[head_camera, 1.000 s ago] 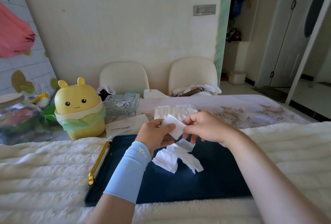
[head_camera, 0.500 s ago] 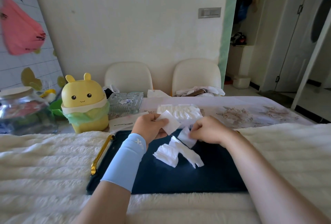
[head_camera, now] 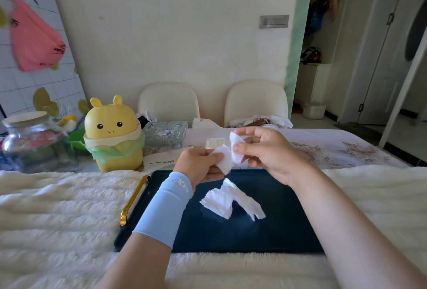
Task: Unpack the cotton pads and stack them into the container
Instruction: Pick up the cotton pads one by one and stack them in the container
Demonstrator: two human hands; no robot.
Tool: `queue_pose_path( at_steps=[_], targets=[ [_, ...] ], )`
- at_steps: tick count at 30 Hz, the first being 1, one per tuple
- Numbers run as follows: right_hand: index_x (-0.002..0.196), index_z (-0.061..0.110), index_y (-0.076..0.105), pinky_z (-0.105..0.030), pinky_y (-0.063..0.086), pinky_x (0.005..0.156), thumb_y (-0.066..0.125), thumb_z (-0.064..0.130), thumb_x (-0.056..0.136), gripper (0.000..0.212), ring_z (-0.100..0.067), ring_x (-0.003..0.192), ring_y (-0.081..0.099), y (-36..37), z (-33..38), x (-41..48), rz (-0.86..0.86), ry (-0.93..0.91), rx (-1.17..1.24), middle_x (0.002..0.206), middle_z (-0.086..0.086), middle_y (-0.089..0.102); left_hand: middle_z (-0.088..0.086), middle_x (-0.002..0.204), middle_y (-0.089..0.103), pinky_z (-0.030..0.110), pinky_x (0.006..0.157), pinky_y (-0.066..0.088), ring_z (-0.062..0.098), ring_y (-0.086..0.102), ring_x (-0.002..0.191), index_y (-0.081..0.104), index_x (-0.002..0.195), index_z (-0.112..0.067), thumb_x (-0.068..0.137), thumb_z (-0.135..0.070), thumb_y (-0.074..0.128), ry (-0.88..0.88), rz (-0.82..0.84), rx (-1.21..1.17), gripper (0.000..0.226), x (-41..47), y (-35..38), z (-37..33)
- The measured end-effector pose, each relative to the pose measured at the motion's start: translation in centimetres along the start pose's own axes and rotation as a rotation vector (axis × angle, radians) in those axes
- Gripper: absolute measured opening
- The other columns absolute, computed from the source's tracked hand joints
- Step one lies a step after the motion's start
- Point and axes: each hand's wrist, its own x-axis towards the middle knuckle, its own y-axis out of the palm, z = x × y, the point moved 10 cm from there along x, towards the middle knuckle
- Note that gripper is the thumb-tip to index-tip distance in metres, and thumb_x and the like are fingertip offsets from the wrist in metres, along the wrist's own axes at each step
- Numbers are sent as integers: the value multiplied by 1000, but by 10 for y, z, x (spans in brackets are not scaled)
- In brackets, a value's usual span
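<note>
Cotton pad (head_camera: 224, 160) pinched in left hand (head_camera: 196, 164), second pad (head_camera: 236, 150) in right hand (head_camera: 270, 152), above far tray (head_camera: 277, 231) rim; loose pile (head_camera: 221, 203) mid-tray.

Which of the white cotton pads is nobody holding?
The loose pile lying on the dark blue tray. One pad is pinched in the left hand, another pad in the right hand.

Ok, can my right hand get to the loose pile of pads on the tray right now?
Probably yes: the pile lies uncovered on the tray just below the right hand, nothing between them. But that hand pinches a pad, so its fingers are busy.
</note>
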Motion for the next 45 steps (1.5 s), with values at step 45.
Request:
queue_pose_path(
  at_steps=[45],
  targets=[
    [86, 7, 77, -34, 47, 64, 63, 31, 80, 28, -18, 70, 60, 3, -76, 7, 87, 297, -987, 92, -12, 75, 12, 101, 73, 32, 67, 62, 25, 72, 88, 69, 96, -7, 94, -9, 61, 49, -208, 5, 9, 2, -28, -1]
  ],
)
